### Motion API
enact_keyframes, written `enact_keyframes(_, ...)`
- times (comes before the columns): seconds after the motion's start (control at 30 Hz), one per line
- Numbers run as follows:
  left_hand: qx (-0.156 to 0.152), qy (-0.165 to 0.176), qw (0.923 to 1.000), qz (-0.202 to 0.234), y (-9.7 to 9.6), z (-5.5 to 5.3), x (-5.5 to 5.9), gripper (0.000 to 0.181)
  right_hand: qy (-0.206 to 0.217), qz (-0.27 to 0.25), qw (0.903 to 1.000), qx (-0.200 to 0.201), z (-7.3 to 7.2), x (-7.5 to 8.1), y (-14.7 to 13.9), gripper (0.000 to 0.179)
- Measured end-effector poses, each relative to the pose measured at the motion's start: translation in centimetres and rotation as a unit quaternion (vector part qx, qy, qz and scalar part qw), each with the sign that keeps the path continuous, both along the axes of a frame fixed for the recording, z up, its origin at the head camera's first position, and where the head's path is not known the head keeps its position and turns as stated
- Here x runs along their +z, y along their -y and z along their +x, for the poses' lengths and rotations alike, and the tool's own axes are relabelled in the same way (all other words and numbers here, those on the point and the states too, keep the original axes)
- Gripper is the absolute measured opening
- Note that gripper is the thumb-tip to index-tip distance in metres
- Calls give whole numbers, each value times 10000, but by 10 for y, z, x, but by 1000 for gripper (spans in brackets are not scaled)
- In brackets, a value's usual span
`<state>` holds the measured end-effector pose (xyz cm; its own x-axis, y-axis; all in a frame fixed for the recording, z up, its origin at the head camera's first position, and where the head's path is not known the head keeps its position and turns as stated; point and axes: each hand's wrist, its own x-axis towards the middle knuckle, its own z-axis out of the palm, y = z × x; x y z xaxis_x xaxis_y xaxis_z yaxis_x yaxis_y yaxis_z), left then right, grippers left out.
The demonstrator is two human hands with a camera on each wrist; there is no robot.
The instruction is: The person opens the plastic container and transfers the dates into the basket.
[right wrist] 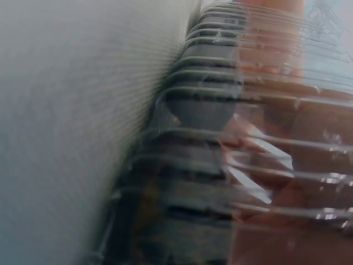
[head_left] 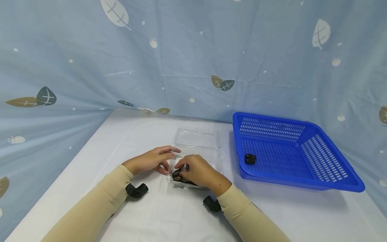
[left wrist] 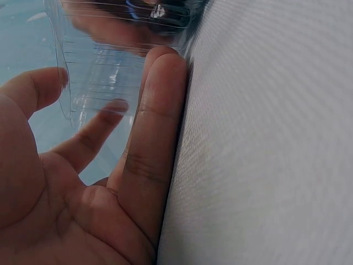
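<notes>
A clear plastic clamshell box (head_left: pixel 218 161) lies on the white table with its lid (head_left: pixel 198 138) folded back. Small dark oval pieces (head_left: pixel 177 178) lie along its near side; their kind cannot be told. My left hand (head_left: pixel 155 159) rests against the box's left end, its fairly straight fingers touching the clear wall (left wrist: pixel 105 77). Inside the box, my right hand (head_left: pixel 198 170) pinches one dark oval piece (head_left: pixel 176 172) between thumb and fingers. Through the ribbed wall in the right wrist view, dark pieces (right wrist: pixel 176 204) appear blurred beside the right hand.
To the right of the box stands a blue perforated basket (head_left: pixel 284 183), with small dark pieces (head_left: pixel 250 159) at its left side. Behind the table (head_left: pixel 169 215) hangs a blue leaf-patterned cloth (head_left: pixel 187 50). A black wrist device (head_left: pixel 137 191) sits by the left sleeve, another (head_left: pixel 212 204) by the right.
</notes>
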<state>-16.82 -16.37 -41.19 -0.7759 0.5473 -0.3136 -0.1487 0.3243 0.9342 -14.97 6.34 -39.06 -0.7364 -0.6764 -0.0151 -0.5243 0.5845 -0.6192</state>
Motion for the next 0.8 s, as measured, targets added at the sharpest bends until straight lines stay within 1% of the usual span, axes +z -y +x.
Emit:
enact_keyframes(0.17,-7,-11,10000,-36,-1,-1,-1,43,-99,85,9999,18,1,1,0,19)
enact_keyframes(0.37,7,-45,10000,-59,0,0,-3,44,-368,250,9990,75,2,2,-1,15)
enact_keyframes(0.5,24,-33,10000,-64,0,1,-5,45,-629,358,9974,19,4,5,-1,14)
enact_keyframes(0.67,32,-77,9999,-69,1,-1,-5,48,-971,294,9948,-87,6,18,-3,13)
enact_keyframes(0.8,44,-69,10000,-49,-1,-2,-6,45,-1224,-146,9921,-216,8,33,-11,14)
